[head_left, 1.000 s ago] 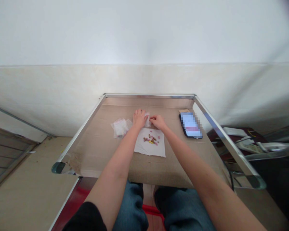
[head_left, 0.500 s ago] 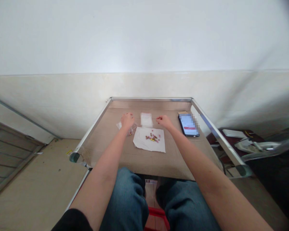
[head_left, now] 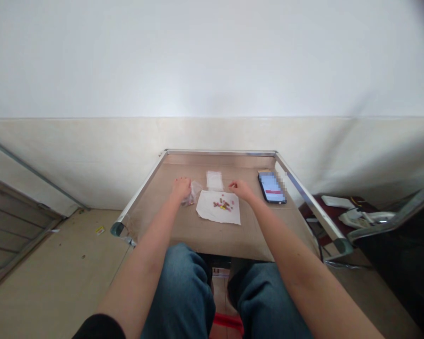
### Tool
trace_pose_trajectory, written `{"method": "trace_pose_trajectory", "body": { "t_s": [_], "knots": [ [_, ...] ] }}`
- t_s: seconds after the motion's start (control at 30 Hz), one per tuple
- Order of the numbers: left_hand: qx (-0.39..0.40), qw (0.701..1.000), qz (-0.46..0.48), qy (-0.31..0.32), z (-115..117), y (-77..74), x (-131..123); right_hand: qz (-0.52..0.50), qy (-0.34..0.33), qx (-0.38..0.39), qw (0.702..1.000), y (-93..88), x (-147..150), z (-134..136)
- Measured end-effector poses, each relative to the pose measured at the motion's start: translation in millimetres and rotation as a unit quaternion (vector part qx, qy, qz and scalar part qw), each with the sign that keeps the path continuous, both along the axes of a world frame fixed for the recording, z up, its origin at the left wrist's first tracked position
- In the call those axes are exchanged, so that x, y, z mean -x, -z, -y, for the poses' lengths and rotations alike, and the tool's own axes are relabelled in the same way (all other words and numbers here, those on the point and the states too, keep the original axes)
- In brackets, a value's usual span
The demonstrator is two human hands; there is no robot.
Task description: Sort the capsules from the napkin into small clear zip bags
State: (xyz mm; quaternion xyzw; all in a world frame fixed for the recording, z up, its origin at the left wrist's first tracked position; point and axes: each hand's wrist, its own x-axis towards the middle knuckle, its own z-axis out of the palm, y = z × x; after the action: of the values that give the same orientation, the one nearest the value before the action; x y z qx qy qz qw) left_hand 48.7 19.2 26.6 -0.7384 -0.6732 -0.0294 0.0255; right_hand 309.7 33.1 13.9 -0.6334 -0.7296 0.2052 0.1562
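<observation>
My left hand is closed at the edge of a small clear plastic bag on the left part of the table; tiny coloured pills show through the plastic. Part of the bag is hidden under my fingers. My right hand hovers just beyond the right corner of a white sheet of paper, thumb and fingers pinched together. Whatever is between them is too small to tell. On the paper lie several mixed pills and capsules. Between my hands, behind the paper, rests a stack of clear small bags.
A phone with its screen lit lies to the right on the cardboard-covered table. A raised metal rim borders the back and sides. On a lower dark surface at right are a white box and cables.
My left hand has shifted left, and its fingers have drawn together at the bag, uncovering more of it. My right hand stays pinched near the same spot. The camera view has tilted slightly up.
</observation>
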Motion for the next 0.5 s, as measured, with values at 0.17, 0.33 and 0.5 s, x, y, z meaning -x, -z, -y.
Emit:
{"method": "trace_pose_trajectory", "body": {
  "t_s": [0.17,0.33,0.5],
  "knots": [
    [0.001,1.0,-0.013,0.024,-9.4,-33.4,3.6,-0.076,0.018,-0.001,0.997,2.4,-2.1,-5.9],
    [-0.142,0.986,0.085,0.014,-20.4,-72.9,-6.3,-0.194,0.034,0.031,0.98,-5.9,4.4,-8.6],
    [-0.157,0.924,0.348,-0.024,-27.4,-68.4,-46.4,-0.319,0.032,0.049,0.946,-28.1,19.9,-2.0]
  ]
}}
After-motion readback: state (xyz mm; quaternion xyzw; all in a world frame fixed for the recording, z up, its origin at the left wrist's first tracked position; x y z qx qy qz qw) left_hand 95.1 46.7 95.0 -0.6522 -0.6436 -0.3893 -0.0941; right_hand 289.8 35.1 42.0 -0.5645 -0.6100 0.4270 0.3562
